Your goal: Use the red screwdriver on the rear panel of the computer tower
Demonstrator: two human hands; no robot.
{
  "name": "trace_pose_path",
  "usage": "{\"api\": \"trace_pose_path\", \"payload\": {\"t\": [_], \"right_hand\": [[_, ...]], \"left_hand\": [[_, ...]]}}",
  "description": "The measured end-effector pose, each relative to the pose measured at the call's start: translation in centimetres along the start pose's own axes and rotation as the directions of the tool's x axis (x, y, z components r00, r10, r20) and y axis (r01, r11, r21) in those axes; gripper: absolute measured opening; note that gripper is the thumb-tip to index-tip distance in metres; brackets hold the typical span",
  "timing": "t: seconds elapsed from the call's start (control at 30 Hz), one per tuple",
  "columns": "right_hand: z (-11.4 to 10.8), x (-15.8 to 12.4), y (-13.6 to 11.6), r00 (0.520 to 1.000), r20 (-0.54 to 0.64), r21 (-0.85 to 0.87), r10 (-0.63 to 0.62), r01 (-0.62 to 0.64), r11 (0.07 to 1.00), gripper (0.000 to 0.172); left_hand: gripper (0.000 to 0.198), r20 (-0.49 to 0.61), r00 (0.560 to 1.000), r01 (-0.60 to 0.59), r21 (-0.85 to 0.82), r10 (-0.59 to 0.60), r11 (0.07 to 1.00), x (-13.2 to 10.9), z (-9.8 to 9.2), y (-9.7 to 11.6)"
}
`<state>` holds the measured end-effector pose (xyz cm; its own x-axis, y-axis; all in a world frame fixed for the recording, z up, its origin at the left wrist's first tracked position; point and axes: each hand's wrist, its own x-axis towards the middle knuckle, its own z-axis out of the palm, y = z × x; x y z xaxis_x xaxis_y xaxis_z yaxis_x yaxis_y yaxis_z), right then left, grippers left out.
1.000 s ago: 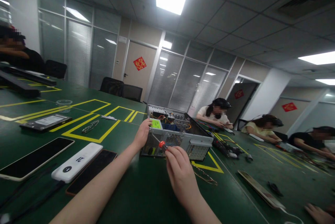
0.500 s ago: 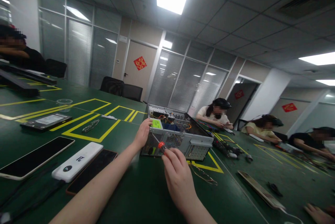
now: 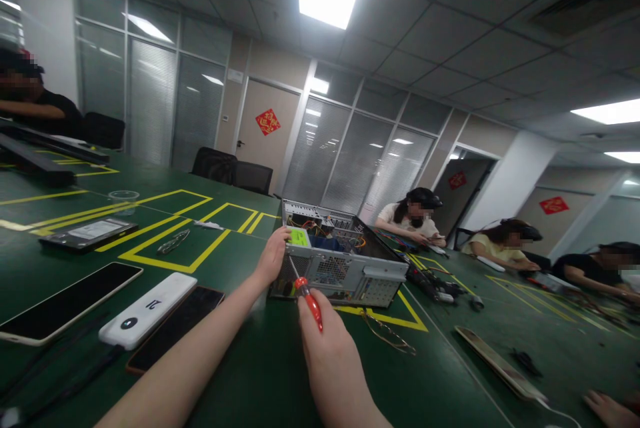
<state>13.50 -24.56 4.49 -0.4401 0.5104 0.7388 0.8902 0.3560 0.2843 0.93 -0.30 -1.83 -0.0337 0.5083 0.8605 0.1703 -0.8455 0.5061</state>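
Observation:
An opened computer case (image 3: 383, 275) lies on its side on the green table, with its back panel toward me. In its left corner sits a power supply with a bright green label (image 3: 299, 237). My left hand (image 3: 273, 256) grips that corner, its fingers curled over the power supply and partly hidden. My right hand (image 3: 327, 341) is closed around the red handle of a screwdriver (image 3: 311, 301). The metal shaft points up and left to the back panel by the power supply; whether the tip touches a screw is too small to tell. Wires and a dark blue part show inside the case.
Left of my arm lie a white power bank (image 3: 150, 311), a phone (image 3: 73, 301), a dark phone (image 3: 173, 328) and a hard drive (image 3: 87, 233). Cables (image 3: 387, 335) lie right of the case. Another phone (image 3: 500, 365) is farther right. Co-workers sit around the table.
My right hand has turned and shifted its grip on the screwdriver, so more of the red handle shows and points toward me. My left hand and the case have stayed put.

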Motion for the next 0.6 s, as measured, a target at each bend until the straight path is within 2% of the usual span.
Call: {"api": "trace_pose_path", "payload": {"t": [0.17, 0.27, 0.33, 0.6], "right_hand": [[-0.3, 0.9, 0.2, 0.993, 0.060, 0.055, 0.097, -0.100, 0.993, 0.033], [-1.0, 2.0, 0.3, 0.970, 0.132, 0.061, 0.203, -0.213, 0.975, 0.032], [-1.2, 2.5, 0.0, 0.961, 0.166, 0.059, 0.220, -0.232, 0.971, 0.033], [-0.9, 1.6, -1.6, 0.970, 0.245, 0.036, -0.006, -0.003, 0.999, 0.039]], "left_hand": [[0.050, 0.006, 1.000, -0.001, 0.010, 0.001, 1.000, 0.0, 0.0, -0.1], [0.049, 0.006, 1.000, 0.000, 0.012, 0.000, 1.000, 0.0, -0.1, -0.1], [0.049, 0.003, 1.000, -0.003, 0.014, 0.003, 1.000, 0.0, -0.1, -0.1], [0.051, -0.007, 1.000, -0.006, 0.010, 0.006, 1.000, -0.1, 0.0, -0.3]]}}
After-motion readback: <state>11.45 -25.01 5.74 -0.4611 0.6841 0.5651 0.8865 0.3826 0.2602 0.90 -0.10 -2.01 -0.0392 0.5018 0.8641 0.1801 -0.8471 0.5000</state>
